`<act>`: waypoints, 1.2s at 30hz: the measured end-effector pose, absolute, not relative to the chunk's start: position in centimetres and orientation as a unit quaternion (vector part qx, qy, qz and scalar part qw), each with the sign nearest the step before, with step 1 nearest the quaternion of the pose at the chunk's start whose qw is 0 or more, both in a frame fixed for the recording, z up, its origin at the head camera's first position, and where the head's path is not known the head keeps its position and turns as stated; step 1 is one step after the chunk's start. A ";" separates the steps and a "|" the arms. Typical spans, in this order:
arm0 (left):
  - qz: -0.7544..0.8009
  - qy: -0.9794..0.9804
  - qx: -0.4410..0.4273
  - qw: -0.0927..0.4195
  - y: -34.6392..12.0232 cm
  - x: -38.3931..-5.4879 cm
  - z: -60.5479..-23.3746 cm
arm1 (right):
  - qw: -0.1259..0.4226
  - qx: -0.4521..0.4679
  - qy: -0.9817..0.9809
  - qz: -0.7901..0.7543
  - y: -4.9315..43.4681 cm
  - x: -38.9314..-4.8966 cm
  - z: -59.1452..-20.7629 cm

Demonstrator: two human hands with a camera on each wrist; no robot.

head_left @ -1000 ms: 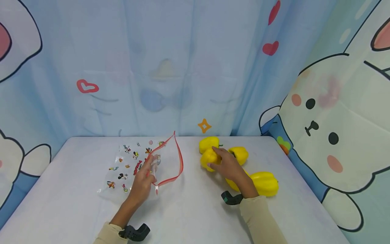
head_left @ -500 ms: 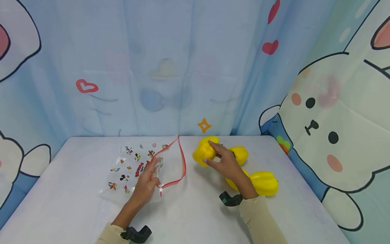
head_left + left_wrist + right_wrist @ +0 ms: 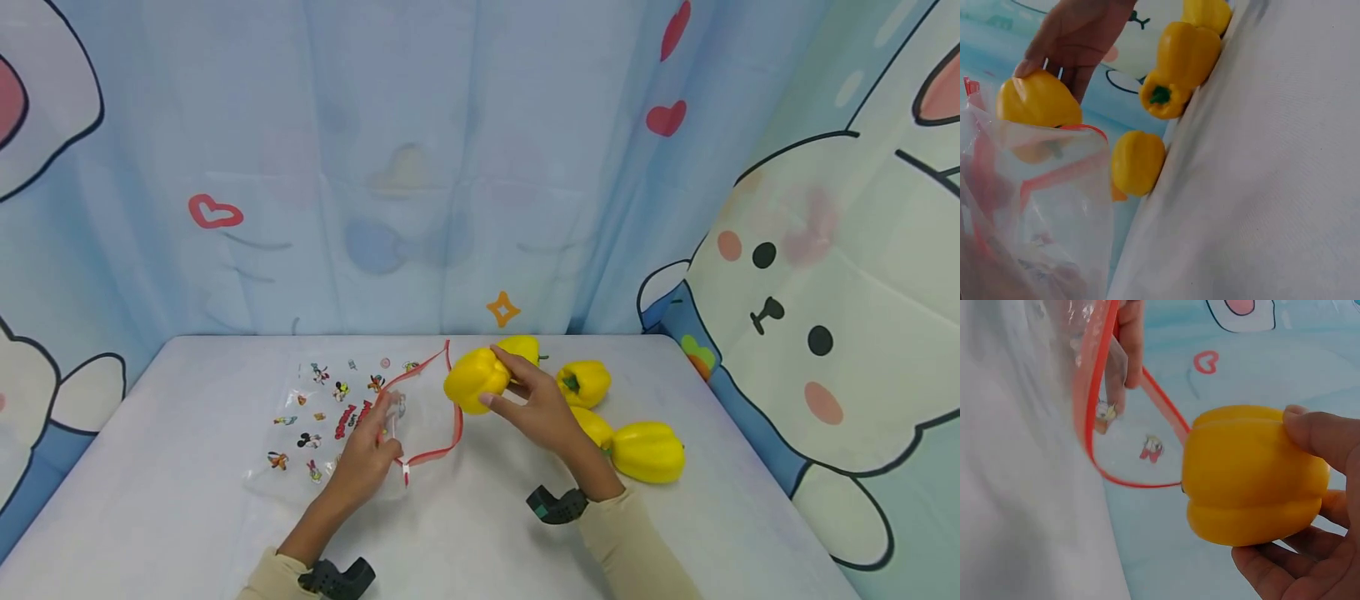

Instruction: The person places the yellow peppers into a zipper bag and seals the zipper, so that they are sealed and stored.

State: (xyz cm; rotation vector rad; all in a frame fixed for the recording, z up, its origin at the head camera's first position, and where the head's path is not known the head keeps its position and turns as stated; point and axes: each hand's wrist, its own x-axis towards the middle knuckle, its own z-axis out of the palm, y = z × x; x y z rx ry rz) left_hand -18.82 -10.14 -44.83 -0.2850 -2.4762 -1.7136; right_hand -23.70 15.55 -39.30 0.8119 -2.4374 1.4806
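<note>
My left hand (image 3: 366, 460) grips the near edge of a clear zip bag (image 3: 315, 417) printed with small cartoon figures; its red-edged mouth gapes toward the right. In my right hand (image 3: 542, 408) a yellow bell pepper (image 3: 474, 380) is pinched between thumb and fingers, raised beside the bag's mouth. The right wrist view shows the held pepper (image 3: 1250, 475) in front of the red zip edge (image 3: 1094, 381), with left-hand fingers (image 3: 1130, 350) inside the opening. Seen from the left wrist, the pepper (image 3: 1038, 103) partly shows through the clear plastic.
Several more yellow peppers lie on the white table (image 3: 465, 533): one at the back (image 3: 522, 347), another to its right (image 3: 583, 383), and others near my right forearm, including a large one (image 3: 648, 452). A printed blue curtain (image 3: 390, 167) stands behind the table.
My right hand has lifted the yellow bell pepper off the group and carried it left to the bag's mouth. My left hand and the bag have shifted slightly right.
</note>
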 end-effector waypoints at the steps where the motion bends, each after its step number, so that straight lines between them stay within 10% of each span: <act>1: -0.561 -0.821 -0.092 0.058 -10.1 -18.8 -44.8 | 0.085 0.279 -0.817 0.498 15.4 -23.7 -39.4; 36: -0.595 -0.772 -0.178 0.138 -10.1 -18.0 -43.0 | -0.009 0.315 -0.838 0.446 12.1 -22.4 -41.0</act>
